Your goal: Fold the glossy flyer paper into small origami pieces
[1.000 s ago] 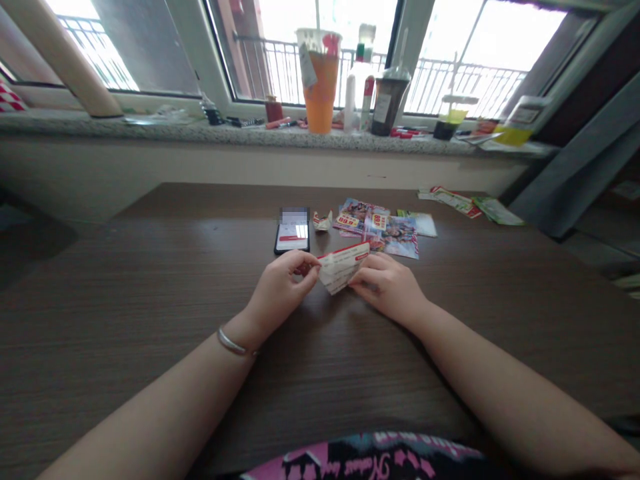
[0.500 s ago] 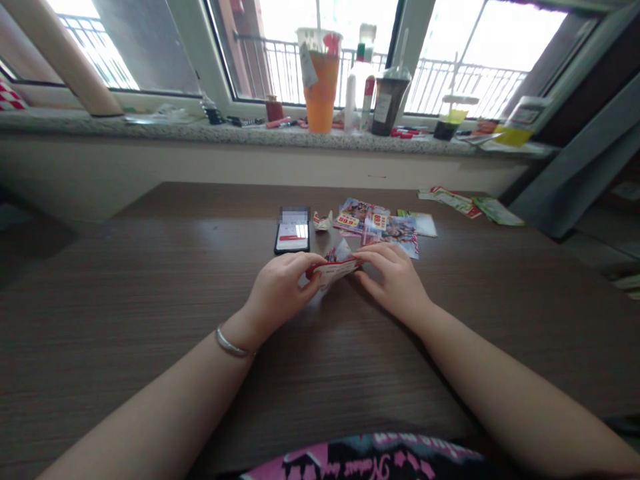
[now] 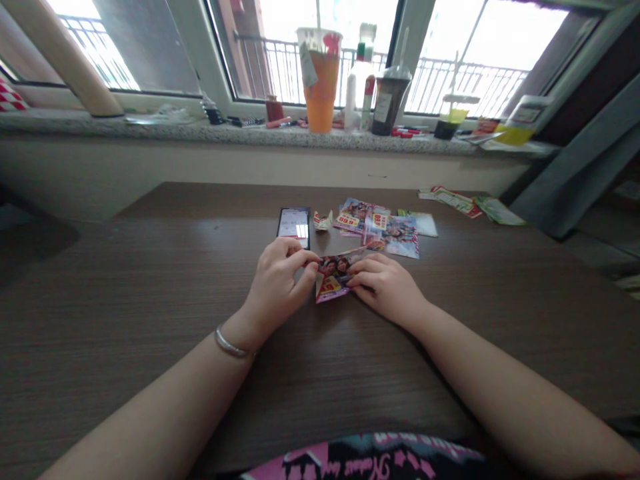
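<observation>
Between my hands is a folded printed flyer (image 3: 331, 273), its colour picture side and a yellow price patch facing me. My left hand (image 3: 284, 277) pinches its left edge between thumb and fingers. On the opposite side, my right hand (image 3: 387, 283) has its fingers closed on the flyer's right part, covering some of it. Just beyond my left hand lies a phone (image 3: 295, 223) with a lit screen, partly hidden by my fingers. A small folded paper piece (image 3: 323, 221) stands beside the phone. More flyers (image 3: 393, 233) lie overlapping behind my right hand.
Coloured paper strips (image 3: 460, 202) lie at the table's far right. On the stone windowsill (image 3: 250, 133) behind the table (image 3: 150, 300) stand an orange drink cup (image 3: 320, 93), a dark drink cup (image 3: 390, 100), bottles and several small items.
The flyer has turned so its picture side faces me, where its pale side showed before. My left hand has shifted up slightly and covers the phone's lower part; my right fingers have moved lower.
</observation>
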### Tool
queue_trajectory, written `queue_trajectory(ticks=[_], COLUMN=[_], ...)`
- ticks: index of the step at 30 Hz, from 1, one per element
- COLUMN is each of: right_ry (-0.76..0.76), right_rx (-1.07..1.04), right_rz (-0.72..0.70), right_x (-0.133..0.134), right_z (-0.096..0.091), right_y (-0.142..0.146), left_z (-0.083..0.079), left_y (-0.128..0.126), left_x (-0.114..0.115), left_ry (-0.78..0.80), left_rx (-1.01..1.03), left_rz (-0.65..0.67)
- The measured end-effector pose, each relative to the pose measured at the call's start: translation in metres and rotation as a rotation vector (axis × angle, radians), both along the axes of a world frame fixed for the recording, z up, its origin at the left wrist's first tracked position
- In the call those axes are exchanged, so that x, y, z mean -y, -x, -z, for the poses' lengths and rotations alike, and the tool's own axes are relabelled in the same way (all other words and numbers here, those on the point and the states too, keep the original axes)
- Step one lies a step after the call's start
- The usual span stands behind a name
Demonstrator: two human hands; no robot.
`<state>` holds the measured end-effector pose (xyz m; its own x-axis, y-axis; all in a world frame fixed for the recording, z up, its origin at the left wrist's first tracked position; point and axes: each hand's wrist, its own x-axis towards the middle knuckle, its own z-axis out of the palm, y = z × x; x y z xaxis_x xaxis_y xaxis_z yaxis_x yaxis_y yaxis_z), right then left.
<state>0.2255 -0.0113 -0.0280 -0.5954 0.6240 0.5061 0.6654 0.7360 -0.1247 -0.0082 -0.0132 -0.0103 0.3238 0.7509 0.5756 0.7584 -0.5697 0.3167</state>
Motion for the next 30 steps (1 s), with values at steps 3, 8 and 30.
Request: queue_trajectory(ticks=[3, 8, 30], right_ry=[-0.007, 0.040, 0.216], right_rx=[0.069, 0.104, 0.170], right_rz=[-0.039, -0.039, -0.001], right_x=[0.002, 0.004, 0.001], right_z=[0.001, 0.001, -0.008], right_y=[0.001, 0.002, -0.003], left_z=[0.006, 0.018, 0.007], left_y=[-0.002, -0.004, -0.005], left_x=[0.000, -0.001, 0.004], left_ry=[0.003, 0.058, 0.048], left_rx=[-0.122, -0.250, -0.381], left_rz=[-0.186, -0.252, 0.070])
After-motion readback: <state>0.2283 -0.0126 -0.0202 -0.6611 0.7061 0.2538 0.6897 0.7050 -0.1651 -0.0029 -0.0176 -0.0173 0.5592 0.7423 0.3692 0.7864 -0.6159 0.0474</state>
